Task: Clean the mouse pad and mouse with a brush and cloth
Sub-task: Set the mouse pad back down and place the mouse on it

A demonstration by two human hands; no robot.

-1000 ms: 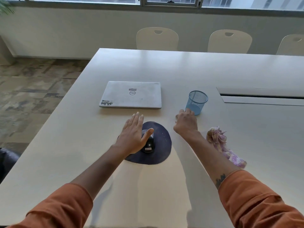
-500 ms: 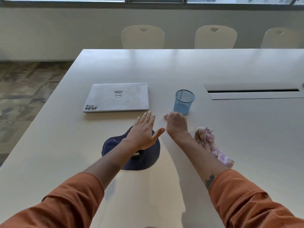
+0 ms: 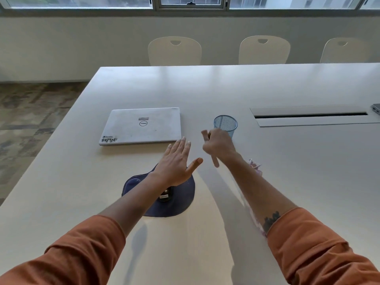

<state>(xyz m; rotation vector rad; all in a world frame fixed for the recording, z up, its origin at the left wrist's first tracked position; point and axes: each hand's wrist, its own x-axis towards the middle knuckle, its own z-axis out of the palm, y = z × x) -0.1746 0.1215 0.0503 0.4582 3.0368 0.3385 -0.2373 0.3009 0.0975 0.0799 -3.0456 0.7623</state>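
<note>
Left hand (image 3: 176, 163) flat, fingers spread, above dark blue round mouse pad (image 3: 185, 204); right hand (image 3: 218, 146) loosely curled, empty, beside blue mesh cup (image 3: 225, 124).

The desk (image 3: 267, 182) lay bare along its near edge and across its far half toward the chairs (image 3: 174, 51). Near the left edge a closed laptop (image 3: 141, 126) blocked the way. A mesh cup (image 3: 225, 124) stood just beyond the right hand (image 3: 218, 146). A cable slot (image 3: 310, 116) interrupted the surface toward the right edge, with open room between cup and slot.
</note>
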